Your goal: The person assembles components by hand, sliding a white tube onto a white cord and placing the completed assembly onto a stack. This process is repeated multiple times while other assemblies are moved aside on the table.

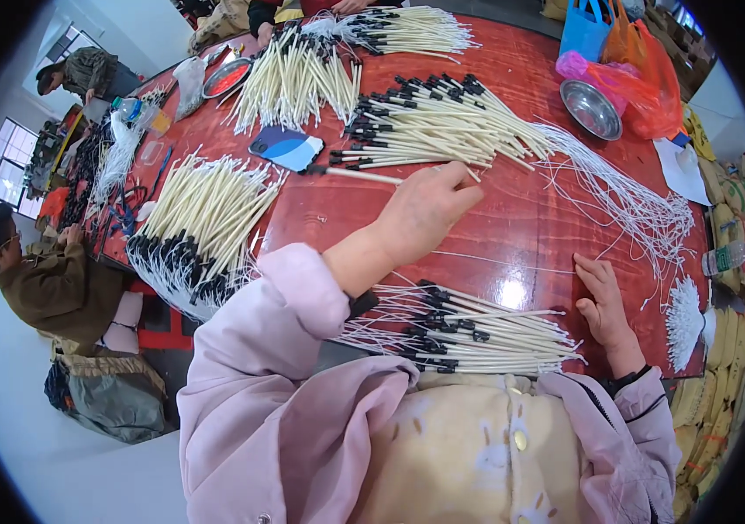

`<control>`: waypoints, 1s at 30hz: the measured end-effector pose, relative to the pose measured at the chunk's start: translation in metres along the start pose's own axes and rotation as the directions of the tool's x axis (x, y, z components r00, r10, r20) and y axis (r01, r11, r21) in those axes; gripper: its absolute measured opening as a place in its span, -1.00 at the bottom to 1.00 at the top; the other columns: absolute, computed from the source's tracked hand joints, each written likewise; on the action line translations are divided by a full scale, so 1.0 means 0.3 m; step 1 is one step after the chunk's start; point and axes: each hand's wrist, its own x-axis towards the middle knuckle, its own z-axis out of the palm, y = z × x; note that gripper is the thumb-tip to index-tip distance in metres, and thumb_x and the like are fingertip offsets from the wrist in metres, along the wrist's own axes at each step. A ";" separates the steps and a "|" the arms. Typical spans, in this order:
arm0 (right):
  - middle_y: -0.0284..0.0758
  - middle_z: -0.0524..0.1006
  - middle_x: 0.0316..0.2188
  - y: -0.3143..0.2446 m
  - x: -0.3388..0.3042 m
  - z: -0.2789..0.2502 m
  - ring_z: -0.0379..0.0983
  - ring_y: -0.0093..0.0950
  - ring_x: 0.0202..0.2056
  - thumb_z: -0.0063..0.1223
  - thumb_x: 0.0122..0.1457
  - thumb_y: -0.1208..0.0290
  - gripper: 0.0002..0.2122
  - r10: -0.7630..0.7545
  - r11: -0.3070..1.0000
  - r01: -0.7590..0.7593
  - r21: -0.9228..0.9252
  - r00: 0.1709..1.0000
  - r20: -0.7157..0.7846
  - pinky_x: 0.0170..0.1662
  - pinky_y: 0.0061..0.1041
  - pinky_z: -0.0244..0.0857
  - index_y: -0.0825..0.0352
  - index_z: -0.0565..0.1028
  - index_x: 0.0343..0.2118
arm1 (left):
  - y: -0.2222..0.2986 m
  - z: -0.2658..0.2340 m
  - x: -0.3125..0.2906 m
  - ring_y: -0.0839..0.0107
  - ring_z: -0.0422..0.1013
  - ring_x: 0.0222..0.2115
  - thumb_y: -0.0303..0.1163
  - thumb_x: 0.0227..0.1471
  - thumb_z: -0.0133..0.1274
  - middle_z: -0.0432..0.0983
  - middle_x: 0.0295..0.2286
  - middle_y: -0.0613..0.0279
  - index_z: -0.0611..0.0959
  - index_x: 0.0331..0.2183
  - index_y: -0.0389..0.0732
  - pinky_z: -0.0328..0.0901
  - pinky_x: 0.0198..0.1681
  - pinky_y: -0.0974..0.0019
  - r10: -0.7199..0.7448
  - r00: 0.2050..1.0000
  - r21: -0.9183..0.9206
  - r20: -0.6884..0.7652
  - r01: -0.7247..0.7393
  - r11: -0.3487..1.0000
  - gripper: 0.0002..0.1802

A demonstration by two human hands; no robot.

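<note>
Over the middle of the table, my left hand (425,210) is closed around a cream stick (364,176) with a black end piece pointing left. Its fingers hide part of the stick. My right hand (601,301) rests at the right with fingers stretched and thumb apart, its fingertips near a thin white cord (512,262). Between my forearms and close to my body lies a bundle of cream sticks (503,336) with black ends and white cords. Just beyond my left hand is a larger pile of such sticks (451,122).
A blue-and-white phone (287,148) lies left of the far pile. Another stick pile (211,210) sits at left. Loose white cords (626,196) trail to the right, below a metal bowl (591,109) and plastic bags (643,83). A co-worker (58,271) sits at left.
</note>
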 end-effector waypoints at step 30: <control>-0.11 0.37 0.26 -0.008 0.002 0.013 0.28 -0.12 0.16 0.02 0.22 -0.18 -0.28 0.052 0.999 -0.052 -0.015 0.999 0.001 0.26 -0.22 0.12 0.47 0.42 0.14 | -0.023 -0.063 -0.338 -0.03 0.49 -0.32 -0.55 0.05 0.15 0.51 -0.38 -0.01 0.68 -0.30 -0.30 0.37 -0.24 0.11 -0.512 0.833 -0.100 0.208 0.539 0.836 -0.88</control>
